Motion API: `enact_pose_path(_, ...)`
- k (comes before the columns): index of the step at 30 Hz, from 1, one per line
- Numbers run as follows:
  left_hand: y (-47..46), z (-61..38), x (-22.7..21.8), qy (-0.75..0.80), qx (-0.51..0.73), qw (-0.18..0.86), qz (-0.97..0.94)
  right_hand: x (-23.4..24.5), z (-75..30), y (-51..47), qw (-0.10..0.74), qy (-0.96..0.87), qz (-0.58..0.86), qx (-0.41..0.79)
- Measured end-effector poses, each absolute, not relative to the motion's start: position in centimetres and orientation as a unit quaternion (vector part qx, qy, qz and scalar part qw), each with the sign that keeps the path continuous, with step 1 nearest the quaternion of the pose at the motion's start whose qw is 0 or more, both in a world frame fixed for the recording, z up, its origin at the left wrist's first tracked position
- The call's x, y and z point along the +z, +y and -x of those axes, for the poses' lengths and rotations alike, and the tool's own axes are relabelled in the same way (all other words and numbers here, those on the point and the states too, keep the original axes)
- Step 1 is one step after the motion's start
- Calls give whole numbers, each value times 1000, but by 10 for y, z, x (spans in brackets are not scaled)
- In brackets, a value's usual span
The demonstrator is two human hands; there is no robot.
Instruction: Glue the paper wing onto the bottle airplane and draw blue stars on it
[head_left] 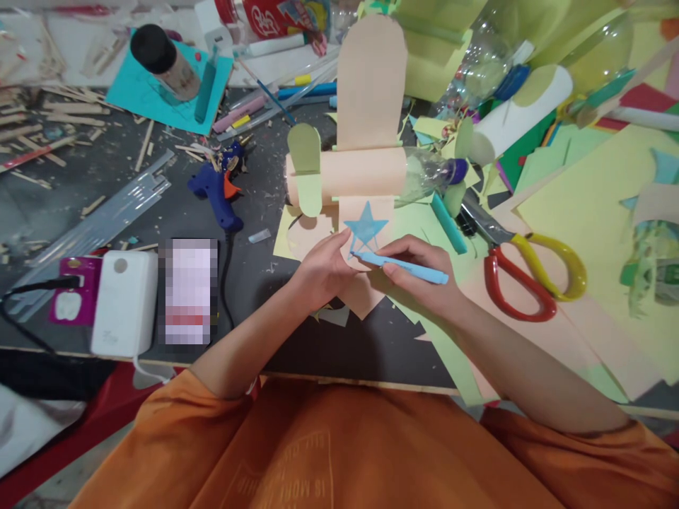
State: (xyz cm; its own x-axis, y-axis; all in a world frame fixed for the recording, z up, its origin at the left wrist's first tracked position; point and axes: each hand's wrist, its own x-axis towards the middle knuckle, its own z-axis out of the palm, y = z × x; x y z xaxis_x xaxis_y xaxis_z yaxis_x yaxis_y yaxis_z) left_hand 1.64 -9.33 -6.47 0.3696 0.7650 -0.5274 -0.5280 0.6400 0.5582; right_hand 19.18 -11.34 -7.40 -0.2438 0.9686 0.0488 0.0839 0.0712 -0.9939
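Note:
A model airplane is made from a plastic bottle (427,173) wrapped in peach paper (361,172). One long rounded wing (373,85) points away from me; the other wing (347,206) reaches toward me. On the near wing is a solid blue star (366,227), with outlined star lines just below it. My left hand (326,268) pinches the near wing's edge, thumb on top. My right hand (424,265) grips a light blue marker (408,266) like a pen, its tip at the outlined lines. A green paper tail piece (306,170) crosses the body's left end.
Scissors (523,279) with red and yellow handles lie on paper sheets (588,233) at right. A blue glue gun (215,191), phone (191,291) and white power bank (124,302) are at left. Wood sticks (74,109) and a black-capped jar (164,63) sit farther back.

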Motion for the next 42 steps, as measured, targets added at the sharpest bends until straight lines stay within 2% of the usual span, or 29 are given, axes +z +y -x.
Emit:
enact_pose_path(6,-93,-17,-63,404,395,812,-144,-73,-191,-113,430,-613,427,508)
enact_pose_path(13,-92,-18,-62,424,386,806,-147,-75,-191,-110,485,-550,447,513)
enact_pose_path(25,-92,-19,-63,400,398,814,-140,-76,-189,-111,479,-568,436,508)
enact_pose_path(34,-95,-17,-66,391,404,814,-145,-77,-194,-114,419,-611,428,518)
enact_pose_path(42,-94,-16,-69,396,395,813,-161,-80,-192,-112,510,-559,439,484)
